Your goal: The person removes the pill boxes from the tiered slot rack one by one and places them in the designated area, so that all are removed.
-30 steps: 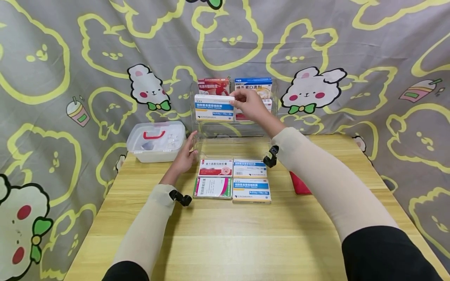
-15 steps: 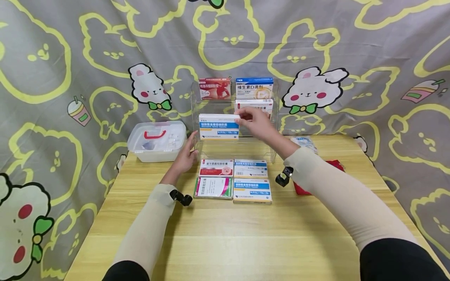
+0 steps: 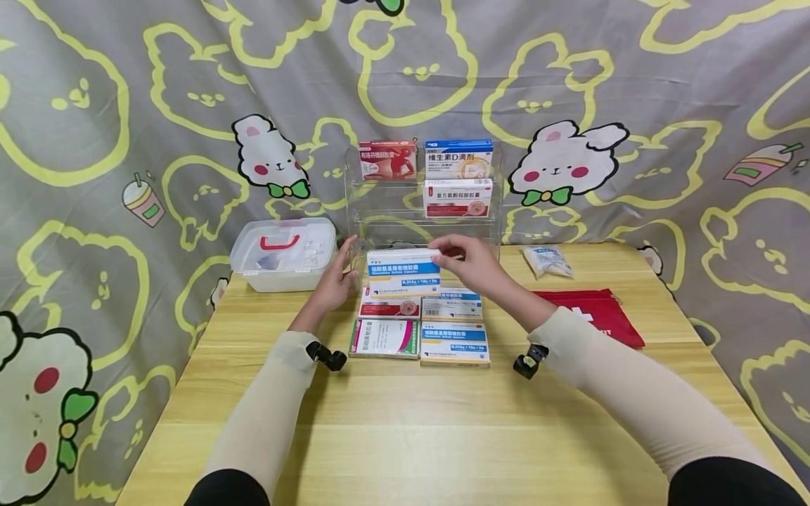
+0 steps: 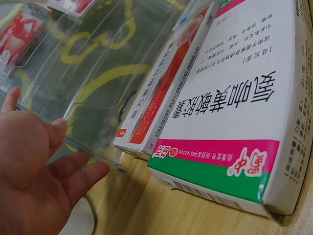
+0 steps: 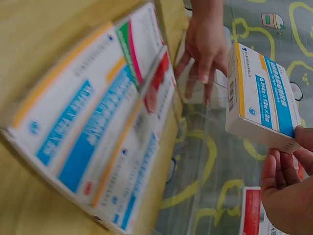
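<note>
My right hand [image 3: 471, 263] pinches a blue-and-white medicine box [image 3: 403, 274] by its right end, thumb and fingers at the corner. The box is upright in front of the clear display rack [image 3: 436, 232], overlapping the red-and-white box [image 3: 386, 309] in the head view. At the rack's left side, my left hand [image 4: 39, 166] has its fingers spread along the clear edge. Below lie a green-and-pink box [image 4: 220, 107] and two more blue-and-white boxes, the nearer medicine box [image 3: 454, 344] lying flat. The rack carries a red box [image 3: 387, 160], a vitamin D box [image 3: 458, 160] and another red-and-white box [image 3: 457, 198].
A lidded plastic container [image 3: 283, 254] with a red handle stands at the left. To the right lie a red first-aid pouch [image 3: 610, 318] and a small clear packet [image 3: 548, 261]. A patterned curtain [image 3: 405, 77] hangs behind the wooden table [image 3: 405, 436].
My right hand has taken the blue-and-white box off the rack's middle tier and brought it down and slightly right. My left hand has stayed at the rack's side.
</note>
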Demonstrator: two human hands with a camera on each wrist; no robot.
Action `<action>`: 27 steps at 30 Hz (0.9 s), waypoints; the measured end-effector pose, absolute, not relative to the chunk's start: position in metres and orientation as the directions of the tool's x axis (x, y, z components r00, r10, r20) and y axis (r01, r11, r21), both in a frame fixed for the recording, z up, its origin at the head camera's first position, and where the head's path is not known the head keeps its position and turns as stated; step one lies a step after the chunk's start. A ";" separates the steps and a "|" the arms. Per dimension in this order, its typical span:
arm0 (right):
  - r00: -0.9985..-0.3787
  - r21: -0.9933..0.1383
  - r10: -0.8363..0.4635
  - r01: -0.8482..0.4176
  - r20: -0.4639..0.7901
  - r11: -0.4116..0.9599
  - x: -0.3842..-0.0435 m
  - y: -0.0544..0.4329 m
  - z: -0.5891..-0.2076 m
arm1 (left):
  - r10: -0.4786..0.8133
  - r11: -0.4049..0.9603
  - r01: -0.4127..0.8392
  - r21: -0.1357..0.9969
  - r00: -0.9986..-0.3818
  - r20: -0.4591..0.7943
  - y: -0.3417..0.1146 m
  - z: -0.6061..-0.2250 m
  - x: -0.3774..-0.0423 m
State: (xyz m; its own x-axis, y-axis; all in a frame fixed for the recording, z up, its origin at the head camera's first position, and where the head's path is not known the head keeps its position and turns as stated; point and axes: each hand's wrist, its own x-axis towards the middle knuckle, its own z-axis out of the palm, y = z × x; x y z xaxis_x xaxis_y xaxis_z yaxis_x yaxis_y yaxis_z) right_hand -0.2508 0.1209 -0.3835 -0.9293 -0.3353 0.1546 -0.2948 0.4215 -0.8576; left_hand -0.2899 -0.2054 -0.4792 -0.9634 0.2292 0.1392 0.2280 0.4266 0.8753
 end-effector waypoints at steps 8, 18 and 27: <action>-0.926 -0.876 -0.361 -0.259 0.107 0.406 -0.226 0.127 -0.404 | 0.234 0.439 0.233 0.868 -0.962 0.140 -0.205 -0.480 -0.290; -0.915 -0.879 -0.401 -0.227 0.045 0.419 -0.195 0.130 -0.430 | 0.237 0.448 0.234 0.863 -0.962 0.138 -0.206 -0.481 -0.291; -0.903 -0.891 -0.430 -0.180 -0.019 0.417 -0.170 0.131 -0.455 | 0.234 0.439 0.220 0.871 -0.964 0.126 -0.206 -0.479 -0.290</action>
State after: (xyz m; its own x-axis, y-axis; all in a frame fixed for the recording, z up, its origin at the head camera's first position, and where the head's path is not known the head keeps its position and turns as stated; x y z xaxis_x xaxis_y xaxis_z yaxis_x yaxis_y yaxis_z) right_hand -0.1699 0.1311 -0.4547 -0.9025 -0.4302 -0.0189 -0.1803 0.4174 -0.8907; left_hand -0.2902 -0.2058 -0.4794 -0.9641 0.2336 0.1262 0.2203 0.4386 0.8712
